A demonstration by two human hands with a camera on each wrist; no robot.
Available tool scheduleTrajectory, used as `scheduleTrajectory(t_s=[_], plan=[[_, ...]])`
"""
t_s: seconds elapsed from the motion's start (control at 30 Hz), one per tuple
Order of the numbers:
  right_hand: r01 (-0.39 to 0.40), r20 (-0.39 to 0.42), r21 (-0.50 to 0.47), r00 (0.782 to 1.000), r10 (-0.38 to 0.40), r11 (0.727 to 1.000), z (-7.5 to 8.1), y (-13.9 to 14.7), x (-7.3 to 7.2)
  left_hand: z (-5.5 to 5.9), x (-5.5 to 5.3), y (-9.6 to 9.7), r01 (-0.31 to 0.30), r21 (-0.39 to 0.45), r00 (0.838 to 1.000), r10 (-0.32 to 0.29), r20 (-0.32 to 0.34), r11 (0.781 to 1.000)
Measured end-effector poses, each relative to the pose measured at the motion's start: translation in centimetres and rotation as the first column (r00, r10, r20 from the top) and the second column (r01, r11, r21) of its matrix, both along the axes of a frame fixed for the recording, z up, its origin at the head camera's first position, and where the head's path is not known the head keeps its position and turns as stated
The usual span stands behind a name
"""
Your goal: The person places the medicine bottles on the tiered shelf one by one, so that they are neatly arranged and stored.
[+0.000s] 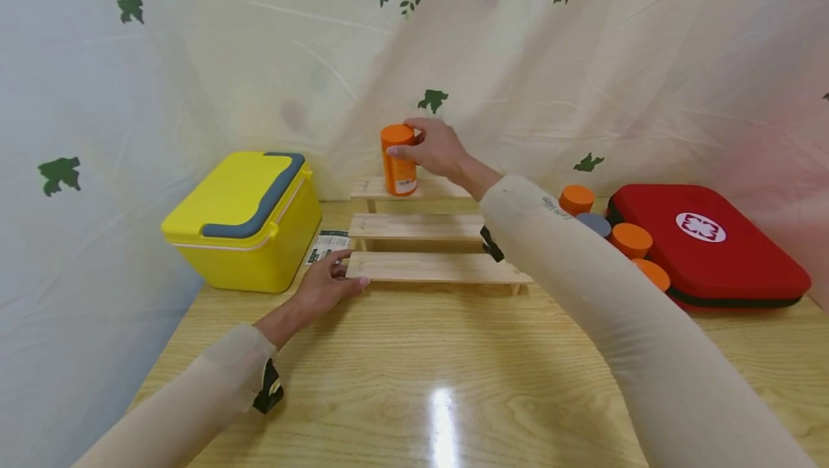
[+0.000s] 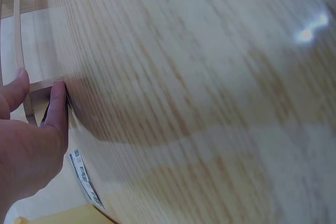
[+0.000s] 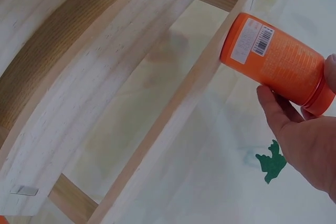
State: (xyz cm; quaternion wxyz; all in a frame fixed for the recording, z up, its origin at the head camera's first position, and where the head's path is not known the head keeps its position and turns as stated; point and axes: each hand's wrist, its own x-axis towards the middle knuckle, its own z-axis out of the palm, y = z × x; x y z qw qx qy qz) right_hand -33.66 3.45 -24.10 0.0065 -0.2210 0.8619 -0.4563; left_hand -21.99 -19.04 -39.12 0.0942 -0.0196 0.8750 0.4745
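Observation:
An orange lidded bottle [image 1: 399, 165] with a barcode label stands upright at the top step of a three-step wooden rack [image 1: 414, 266], toward its left end. My right hand [image 1: 440, 149] grips it near the lid, thumb and fingers on either side. In the right wrist view the base of the bottle [image 3: 273, 59] is right at the top board [image 3: 173, 114]. My left hand [image 1: 324, 284] pinches the left end of the lowest step, and in the left wrist view thumb and fingers of the left hand [image 2: 31, 140] lie around the rack's end [image 2: 44, 85].
A yellow box [image 1: 239, 216] with a grey handle stands left of the rack, a printed card [image 1: 328, 245] beside it. To the right, several bottles with orange lids [image 1: 631, 240] and a grey lid [image 1: 594, 224] stand by a red case [image 1: 732, 252]. A curtain hangs behind.

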Motion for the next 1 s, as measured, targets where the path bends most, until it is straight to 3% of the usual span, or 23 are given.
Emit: scheduleTrajectory(t_s=[0.33,0.63,0.8,1.0], plan=[[0.017,0.072,0.082,0.997,-0.023,0.997,1.7,1.6,0.8,0.3,0.1,0.1,-0.007,-0.01,1.0,0.007,0.011,1.0],[0.012,0.041,0.166,0.999,-0.019,0.986,2.8,5.7,2.5,0.1,0.0,-0.2,-0.01,-0.017,1.0,0.01,0.01,1.0],[-0.021,0.036,0.192,0.999,0.015,0.981,2.7,7.9,4.4,0.1,0.0,-0.2,-0.009,-0.019,1.0,0.009,0.015,1.0],[-0.053,-0.026,0.245,0.998,0.061,0.968,2.6,11.0,8.2,0.1,0.0,0.1,0.004,-0.016,1.0,-0.004,0.015,1.0]])
